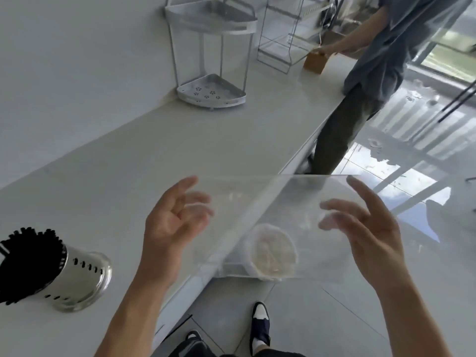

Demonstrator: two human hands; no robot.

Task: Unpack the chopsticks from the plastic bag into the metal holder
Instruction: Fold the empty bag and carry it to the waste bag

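A clear plastic bag (278, 210) stretches flat in the air between my two hands, above the counter's edge. It looks empty. My left hand (172, 222) touches its left end with fingers loosely spread. My right hand (371, 228) is at its right end, fingers relaxed and blurred behind the film. The perforated metal holder (82, 276) stands on the white counter at the lower left, packed with many black chopsticks (28, 258).
The white counter (180, 145) runs to the back, with a two-tier corner rack (211, 91), a wire rack (286, 37) and a brown box (315, 63). Another person (360, 81) stands at the counter's far right. A round pale object (273, 253) lies below the bag. Tiled floor is on the right.
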